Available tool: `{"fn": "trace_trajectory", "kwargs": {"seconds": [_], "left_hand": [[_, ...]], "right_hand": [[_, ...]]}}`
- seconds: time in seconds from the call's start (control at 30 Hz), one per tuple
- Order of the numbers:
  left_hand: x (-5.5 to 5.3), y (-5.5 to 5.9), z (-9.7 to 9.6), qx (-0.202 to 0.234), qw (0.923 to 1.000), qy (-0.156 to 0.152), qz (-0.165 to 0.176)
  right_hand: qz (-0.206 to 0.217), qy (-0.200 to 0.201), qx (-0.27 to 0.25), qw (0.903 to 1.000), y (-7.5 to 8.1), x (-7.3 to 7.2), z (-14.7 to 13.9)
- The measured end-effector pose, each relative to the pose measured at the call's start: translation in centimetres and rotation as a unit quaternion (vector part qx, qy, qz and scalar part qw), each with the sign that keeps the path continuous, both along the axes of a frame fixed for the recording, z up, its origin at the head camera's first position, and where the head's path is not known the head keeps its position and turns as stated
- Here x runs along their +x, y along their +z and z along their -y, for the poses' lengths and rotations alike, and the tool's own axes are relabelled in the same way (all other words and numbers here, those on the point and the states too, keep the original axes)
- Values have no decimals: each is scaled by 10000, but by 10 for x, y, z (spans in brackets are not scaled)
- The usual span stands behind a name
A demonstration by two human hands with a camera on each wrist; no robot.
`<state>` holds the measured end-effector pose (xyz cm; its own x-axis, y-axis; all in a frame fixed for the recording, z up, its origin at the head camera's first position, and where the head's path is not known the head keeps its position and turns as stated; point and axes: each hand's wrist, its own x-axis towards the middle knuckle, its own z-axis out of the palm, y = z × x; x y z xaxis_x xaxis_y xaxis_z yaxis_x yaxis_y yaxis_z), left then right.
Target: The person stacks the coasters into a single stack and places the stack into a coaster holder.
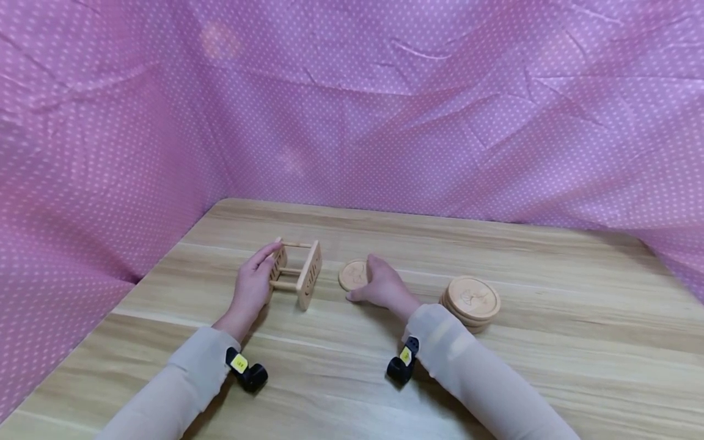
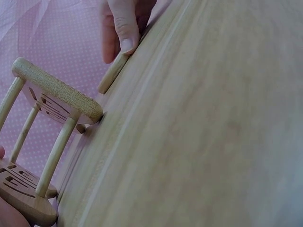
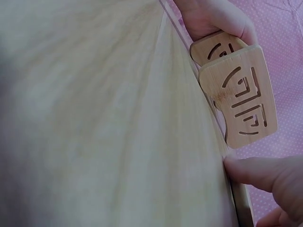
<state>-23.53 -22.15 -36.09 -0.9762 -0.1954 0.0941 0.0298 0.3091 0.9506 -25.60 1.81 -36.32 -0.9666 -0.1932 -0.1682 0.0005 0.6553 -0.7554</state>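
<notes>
Currently I have both forearms on the head view, sleeves [image 1: 181, 373] running up from the lower left and lower right corners. Each cuff carries a small black camera [image 1: 250, 374]. Left hand [image 1: 252, 284]: left of centre, back of the hand turned up, fingers wrapped about the outer panel of a wooden rack [image 1: 311, 274]. Grasp confirmed on the left wrist view, where bits of the hand show on either side of that panel at the lower left edge. Right hand [image 1: 387, 286]: near the middle of the frame, thumb and fingers spread around the rim of a round wooden coaster [image 1: 350, 275], pinching its right side. From the left wrist view I read the coaster as lying low along the table [image 1: 330, 366], thumb tip on its edge.

Coaster's position: between the two hands, just right of the rack and apart from it. A carved design shows on its exposed face.

Rack: two cut-out panels [image 3: 244, 99] linked by slim rods [image 2: 56, 158]; standing on the table, I see bare wood grain through the gap between them. Right of the right hand, near the sleeve, sits a stack of coasters [image 1: 472, 298], the top one carved. Pink dotted cloth [image 1: 352, 122] fills the upper frame.
</notes>
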Motion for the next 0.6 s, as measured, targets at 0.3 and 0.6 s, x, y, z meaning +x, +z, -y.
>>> {"fn": "trace_trajectory", "kwargs": {"seconds": [0.3,0.6], "left_hand": [[0,0,0,-38,10000,26,-29],[1,-1,-1,-23,9999,12,-150]], "right_hand": [[-10,82,299,9995,2,2,0],[-14,89,308,9995,1,1,-4]]}}
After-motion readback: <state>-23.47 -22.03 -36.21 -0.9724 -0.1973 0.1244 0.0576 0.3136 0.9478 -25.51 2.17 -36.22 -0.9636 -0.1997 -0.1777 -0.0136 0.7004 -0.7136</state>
